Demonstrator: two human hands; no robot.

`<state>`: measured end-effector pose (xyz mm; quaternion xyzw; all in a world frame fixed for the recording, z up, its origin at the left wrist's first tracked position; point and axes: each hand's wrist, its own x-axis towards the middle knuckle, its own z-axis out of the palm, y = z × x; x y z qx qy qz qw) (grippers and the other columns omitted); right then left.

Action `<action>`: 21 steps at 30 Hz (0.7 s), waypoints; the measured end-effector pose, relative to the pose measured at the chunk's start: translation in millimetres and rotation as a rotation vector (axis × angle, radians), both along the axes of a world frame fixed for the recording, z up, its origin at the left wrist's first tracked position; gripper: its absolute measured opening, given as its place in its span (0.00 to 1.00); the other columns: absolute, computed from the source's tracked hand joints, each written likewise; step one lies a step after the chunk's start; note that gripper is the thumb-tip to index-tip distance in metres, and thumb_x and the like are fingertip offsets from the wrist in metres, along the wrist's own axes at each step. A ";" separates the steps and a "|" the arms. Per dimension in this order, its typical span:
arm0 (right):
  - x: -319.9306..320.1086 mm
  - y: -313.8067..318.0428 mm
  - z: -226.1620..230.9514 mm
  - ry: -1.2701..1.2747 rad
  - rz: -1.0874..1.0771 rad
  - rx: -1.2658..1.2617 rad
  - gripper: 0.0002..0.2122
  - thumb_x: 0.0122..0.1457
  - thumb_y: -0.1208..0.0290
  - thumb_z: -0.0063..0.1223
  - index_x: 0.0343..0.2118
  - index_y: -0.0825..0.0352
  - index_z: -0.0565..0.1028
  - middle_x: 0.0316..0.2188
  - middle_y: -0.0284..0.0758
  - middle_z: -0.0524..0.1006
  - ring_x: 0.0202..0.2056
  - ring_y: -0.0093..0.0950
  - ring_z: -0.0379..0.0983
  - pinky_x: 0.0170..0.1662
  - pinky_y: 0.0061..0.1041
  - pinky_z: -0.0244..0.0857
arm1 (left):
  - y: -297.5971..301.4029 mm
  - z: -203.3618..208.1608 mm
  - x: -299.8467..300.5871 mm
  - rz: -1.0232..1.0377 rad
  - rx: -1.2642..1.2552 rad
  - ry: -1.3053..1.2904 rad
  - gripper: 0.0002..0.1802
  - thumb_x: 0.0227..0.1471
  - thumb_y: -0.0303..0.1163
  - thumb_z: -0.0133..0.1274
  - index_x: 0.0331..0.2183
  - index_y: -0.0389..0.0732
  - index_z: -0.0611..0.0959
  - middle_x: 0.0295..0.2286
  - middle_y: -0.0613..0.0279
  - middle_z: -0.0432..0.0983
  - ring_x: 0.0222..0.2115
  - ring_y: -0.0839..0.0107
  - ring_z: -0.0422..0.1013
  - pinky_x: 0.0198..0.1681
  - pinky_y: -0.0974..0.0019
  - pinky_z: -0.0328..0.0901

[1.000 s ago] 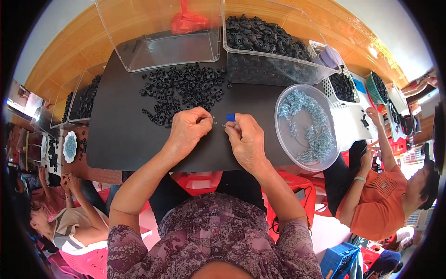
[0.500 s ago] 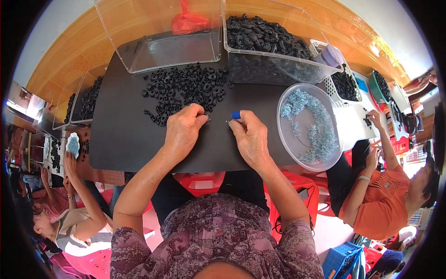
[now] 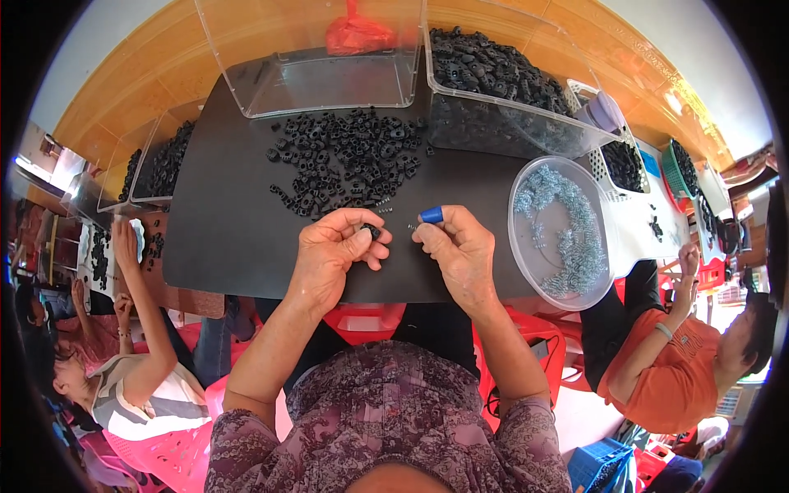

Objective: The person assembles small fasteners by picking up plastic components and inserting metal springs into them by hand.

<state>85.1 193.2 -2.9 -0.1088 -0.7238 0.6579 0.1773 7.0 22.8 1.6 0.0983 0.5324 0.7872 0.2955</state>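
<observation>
My left hand [image 3: 322, 259] pinches a small black plastic part [image 3: 375, 232] between thumb and forefinger, its other fingers loosely curled. Just to the right, my right hand [image 3: 462, 261] has thumb and forefinger pressed together on a tiny metal spring [image 3: 412, 227]. A blue finger cover [image 3: 431, 214] sits on that hand's fingertip. The two hands are a short gap apart above the dark table [image 3: 222, 246]. A few loose springs [image 3: 385, 203] lie just beyond my left hand. Behind them spreads a pile of black plastic parts [image 3: 349, 156].
A round clear tub [image 3: 516, 238] of springs stands at right. At the back are a clear bin [image 3: 493, 123] full of black parts and another clear bin [image 3: 329, 107] with a red bag [image 3: 360, 37] behind it. Co-workers sit left [image 3: 148, 386] and right [image 3: 670, 370].
My left hand has turned, so the black part now shows in its fingers. Loose springs now show beyond it. My right hand still pinches a spring. The whole view has shifted slightly.
</observation>
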 end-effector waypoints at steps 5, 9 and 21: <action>7.8 -9.0 9.4 0.018 0.064 -0.164 0.06 0.58 0.74 0.53 0.37 0.69 0.73 0.27 0.31 0.77 0.26 0.14 0.68 0.29 0.13 0.63 | -5.0 -0.6 6.2 -0.014 0.089 -0.088 0.12 0.53 0.24 0.52 0.41 0.32 0.76 0.28 0.54 0.78 0.24 0.72 0.74 0.27 0.73 0.68; 11.1 -12.1 9.6 0.024 0.084 -0.173 0.06 0.58 0.74 0.53 0.37 0.69 0.73 0.26 0.31 0.77 0.26 0.14 0.68 0.29 0.13 0.63 | -6.2 -3.1 9.2 -0.045 0.141 -0.154 0.13 0.53 0.25 0.53 0.41 0.33 0.75 0.29 0.54 0.78 0.24 0.73 0.73 0.27 0.73 0.67; 14.9 -16.5 11.8 0.029 0.109 -0.165 0.06 0.58 0.76 0.53 0.37 0.70 0.73 0.26 0.32 0.77 0.26 0.15 0.69 0.29 0.14 0.64 | -5.3 -5.3 22.0 0.054 -0.055 0.129 0.13 0.45 0.22 0.60 0.36 0.34 0.79 0.27 0.66 0.73 0.26 0.80 0.68 0.30 0.77 0.64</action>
